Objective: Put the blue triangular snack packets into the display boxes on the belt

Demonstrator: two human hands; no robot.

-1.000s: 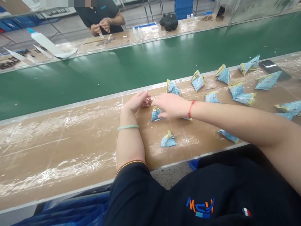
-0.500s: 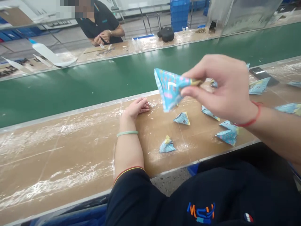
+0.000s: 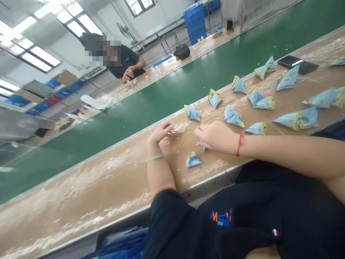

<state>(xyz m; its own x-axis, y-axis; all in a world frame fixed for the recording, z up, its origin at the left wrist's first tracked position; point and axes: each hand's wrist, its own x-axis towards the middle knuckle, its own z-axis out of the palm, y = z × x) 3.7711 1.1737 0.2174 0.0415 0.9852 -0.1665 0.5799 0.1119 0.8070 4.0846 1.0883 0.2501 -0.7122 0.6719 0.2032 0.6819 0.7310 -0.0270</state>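
Small blue and yellow triangular packets lie scattered on the brown taped worktop. My right hand, with a red string at the wrist, lies palm down on one blue packet; its fingers curl over it and only slivers of blue show. Another packet sits just in front, near the table's edge. My left hand, with a green band on the wrist, rests on the worktop a little to the left, fingers loosely stretched and holding nothing.
Several more packets spread to the right, beside a dark flat device. A green conveyor belt runs behind the worktop. Across it a person in a dark shirt works with small parts; a black bag lies nearby.
My right hand, which held a blue packet up in the air, has come down onto the worktop over a packet. The left hand stayed put. The view has tilted.
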